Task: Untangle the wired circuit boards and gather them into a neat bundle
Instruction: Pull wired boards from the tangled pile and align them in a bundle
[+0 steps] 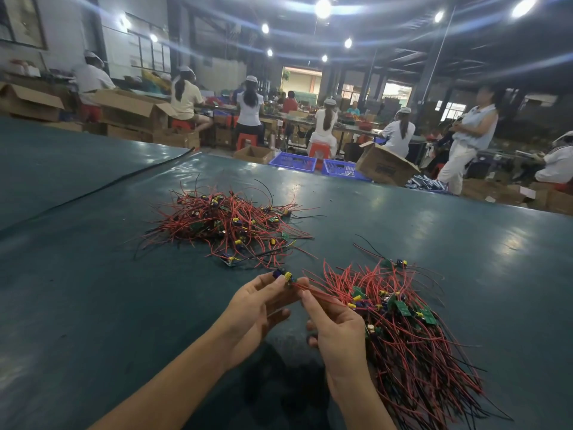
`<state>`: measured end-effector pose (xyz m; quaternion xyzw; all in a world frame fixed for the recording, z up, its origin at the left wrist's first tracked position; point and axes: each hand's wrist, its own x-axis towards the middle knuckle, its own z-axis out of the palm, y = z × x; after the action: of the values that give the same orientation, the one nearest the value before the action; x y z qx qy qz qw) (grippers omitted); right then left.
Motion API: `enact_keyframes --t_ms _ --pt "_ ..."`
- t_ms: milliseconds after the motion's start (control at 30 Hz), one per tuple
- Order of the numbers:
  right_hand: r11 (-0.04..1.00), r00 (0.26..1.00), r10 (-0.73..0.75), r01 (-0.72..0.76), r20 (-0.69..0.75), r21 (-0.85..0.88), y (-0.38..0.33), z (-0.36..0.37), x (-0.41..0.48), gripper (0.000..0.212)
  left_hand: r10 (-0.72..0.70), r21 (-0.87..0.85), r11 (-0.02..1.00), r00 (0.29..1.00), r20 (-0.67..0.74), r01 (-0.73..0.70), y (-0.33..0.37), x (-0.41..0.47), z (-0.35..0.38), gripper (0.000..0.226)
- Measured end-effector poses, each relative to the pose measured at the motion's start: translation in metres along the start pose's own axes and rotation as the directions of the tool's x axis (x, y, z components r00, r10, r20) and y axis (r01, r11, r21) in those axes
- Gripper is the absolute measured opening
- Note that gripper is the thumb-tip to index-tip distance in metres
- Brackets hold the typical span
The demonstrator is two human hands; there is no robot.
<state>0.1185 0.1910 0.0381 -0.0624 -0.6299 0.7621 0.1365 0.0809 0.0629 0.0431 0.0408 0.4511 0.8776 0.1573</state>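
A tangled heap of small green circuit boards with red and black wires (226, 225) lies on the dark green table, ahead of my hands. A sorted bundle of the same wired boards (409, 324) lies to the right, wires fanned toward me. My left hand (257, 305) pinches one small board with yellow and blue parts (283, 276) at its fingertips. My right hand (335, 330) pinches that board's red wires (319, 294) just right of the board, and the wires run on toward the sorted bundle.
The green table (93, 290) stretches wide around both piles. A black cable (124, 181) crosses its far left. Beyond the far edge stand cardboard boxes (381, 166), blue crates (294, 161), seated workers and a standing person (465, 135).
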Motion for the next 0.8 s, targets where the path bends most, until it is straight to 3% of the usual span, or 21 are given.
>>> enact_keyframes --t_ms 233,467,667,800 --pt "0.996 0.991 0.04 -0.03 -0.128 0.083 -0.005 -0.001 0.001 0.021 -0.01 0.105 0.994 1.0 0.026 0.007 -0.006 -0.004 0.001 0.03" --pt "0.994 0.994 0.056 -0.047 -0.09 0.099 -0.007 0.0 0.0 0.022 -0.009 0.331 0.944 0.998 0.062 -0.012 -0.006 -0.008 0.005 0.033" --pt "0.997 0.996 0.055 -0.051 -0.067 0.059 -0.003 0.003 -0.001 0.017 0.156 0.474 0.863 0.984 0.085 -0.177 -0.013 -0.008 0.007 0.038" --pt "1.0 1.0 0.01 -0.01 -0.014 0.013 -0.001 0.009 -0.005 0.017 0.162 0.547 0.82 0.985 0.062 -0.169 -0.014 -0.009 0.007 0.043"
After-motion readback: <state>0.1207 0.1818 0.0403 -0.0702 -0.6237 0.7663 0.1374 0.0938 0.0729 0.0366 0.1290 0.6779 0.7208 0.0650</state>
